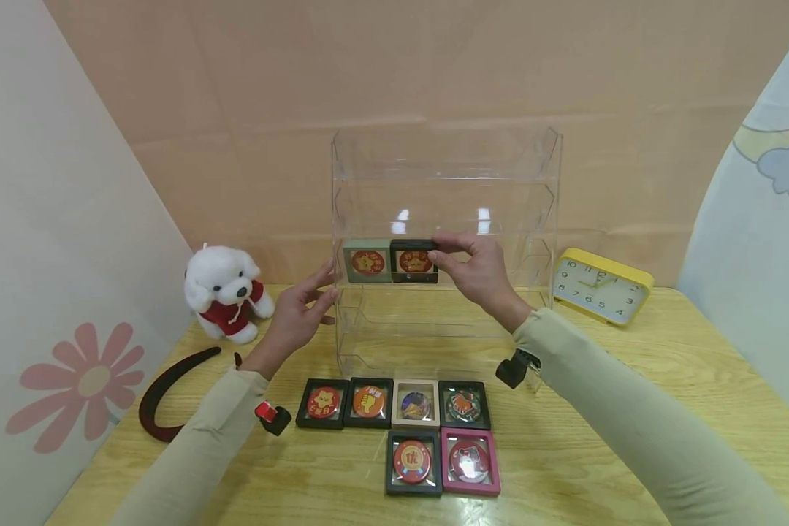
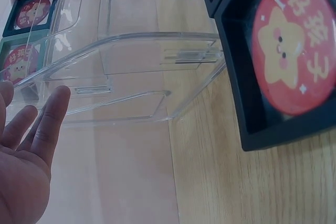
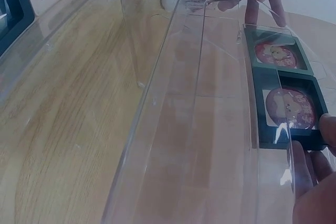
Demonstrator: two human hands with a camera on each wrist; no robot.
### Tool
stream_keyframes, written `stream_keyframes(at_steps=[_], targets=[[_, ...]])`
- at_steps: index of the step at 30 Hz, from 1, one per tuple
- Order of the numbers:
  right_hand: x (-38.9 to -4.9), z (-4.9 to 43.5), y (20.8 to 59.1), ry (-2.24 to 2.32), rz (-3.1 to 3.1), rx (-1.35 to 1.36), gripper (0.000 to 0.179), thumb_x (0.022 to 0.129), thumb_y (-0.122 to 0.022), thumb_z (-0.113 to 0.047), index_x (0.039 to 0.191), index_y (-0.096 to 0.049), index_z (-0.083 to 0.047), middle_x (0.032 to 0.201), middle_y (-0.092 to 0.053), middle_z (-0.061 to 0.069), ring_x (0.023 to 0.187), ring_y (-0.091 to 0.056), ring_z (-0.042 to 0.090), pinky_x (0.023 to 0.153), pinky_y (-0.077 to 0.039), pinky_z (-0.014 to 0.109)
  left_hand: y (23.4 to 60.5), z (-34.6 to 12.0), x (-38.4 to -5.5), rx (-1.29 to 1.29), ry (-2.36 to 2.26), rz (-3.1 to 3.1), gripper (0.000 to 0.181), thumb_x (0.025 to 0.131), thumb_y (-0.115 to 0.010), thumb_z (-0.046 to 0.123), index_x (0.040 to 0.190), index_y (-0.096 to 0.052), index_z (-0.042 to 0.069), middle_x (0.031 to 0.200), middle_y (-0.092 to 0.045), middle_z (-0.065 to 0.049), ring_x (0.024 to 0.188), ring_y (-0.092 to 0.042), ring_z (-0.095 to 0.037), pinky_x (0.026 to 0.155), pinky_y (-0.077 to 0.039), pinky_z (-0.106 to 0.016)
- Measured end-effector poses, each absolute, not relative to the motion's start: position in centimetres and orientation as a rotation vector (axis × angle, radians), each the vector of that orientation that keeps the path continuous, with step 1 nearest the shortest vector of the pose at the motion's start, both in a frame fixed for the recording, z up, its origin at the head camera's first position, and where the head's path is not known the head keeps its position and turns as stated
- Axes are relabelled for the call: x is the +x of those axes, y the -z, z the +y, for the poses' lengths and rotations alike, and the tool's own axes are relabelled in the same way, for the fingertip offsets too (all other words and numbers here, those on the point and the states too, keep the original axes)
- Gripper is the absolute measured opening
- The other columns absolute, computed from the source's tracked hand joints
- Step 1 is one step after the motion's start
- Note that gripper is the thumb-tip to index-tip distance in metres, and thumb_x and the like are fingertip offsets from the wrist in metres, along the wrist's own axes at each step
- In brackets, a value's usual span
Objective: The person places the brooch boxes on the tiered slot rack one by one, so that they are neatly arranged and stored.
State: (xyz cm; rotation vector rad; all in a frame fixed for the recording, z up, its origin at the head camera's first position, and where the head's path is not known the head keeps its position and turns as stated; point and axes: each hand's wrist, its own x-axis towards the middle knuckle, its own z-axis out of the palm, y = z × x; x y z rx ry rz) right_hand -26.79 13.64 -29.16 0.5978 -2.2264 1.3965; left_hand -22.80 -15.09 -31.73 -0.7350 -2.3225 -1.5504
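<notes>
Through the left wrist view I read 好孩子 in pale gold characters beside the yellow star on a glossy red round badge (image 2: 294, 45) set in a black square frame (image 2: 286, 134). From the head view I get the dark numerals 1 to 12 round the pale face of a yellow rounded-rectangular clock (image 1: 601, 286), plus one large character, apparently 优, on a red-and-gold round badge (image 1: 412, 460) in a second black square frame (image 1: 413, 490). Characters on the orange round badge (image 1: 368, 402) are too small for me to make out
</notes>
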Motion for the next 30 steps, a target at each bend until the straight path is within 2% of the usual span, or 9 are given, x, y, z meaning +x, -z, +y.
stream_keyframes(at_steps=[8,22,30], targets=[[-26.7,13.8,29.1,-1.391,-2.246,0.58,0.028,0.085,-0.072,-0.01,0.112,-0.069,0.0,0.102,-0.068,0.012,0.097,-0.062,0.021,0.075,-0.056,0.028,31.8,-15.1,-22.8,-0.745,1.552,-2.314,0.05,0.096,-0.052,-0.003,0.143,-0.037,-0.002,0.129,-0.051,-0.028,0.099,-0.06,-0.042,0.06,-0.058,-0.044],[-24.4,15.7,28.2,-1.459,-2.194,0.566,0.029,0.089,-0.069,-0.015,0.114,-0.068,0.0,0.107,-0.066,0.015,0.099,-0.061,0.018,0.08,-0.054,0.024,31.8,-15.1,-22.9,-0.744,1.572,-2.304,0.05,0.096,-0.052,-0.003,0.143,-0.037,-0.002,0.128,-0.051,-0.028,0.099,-0.059,-0.043,0.06,-0.057,-0.048],[-21.1,17.2,28.2,-1.487,-2.109,0.723,0.021,0.087,-0.068,0.0,0.107,-0.07,0.002,0.102,-0.067,0.009,0.093,-0.062,0.013,0.076,-0.055,0.024,31.9,-15.2,-23.1,-0.751,1.552,-2.305,0.049,0.096,-0.053,-0.002,0.143,-0.038,-0.002,0.128,-0.052,-0.028,0.098,-0.06,-0.043,0.059,-0.058,-0.043]])
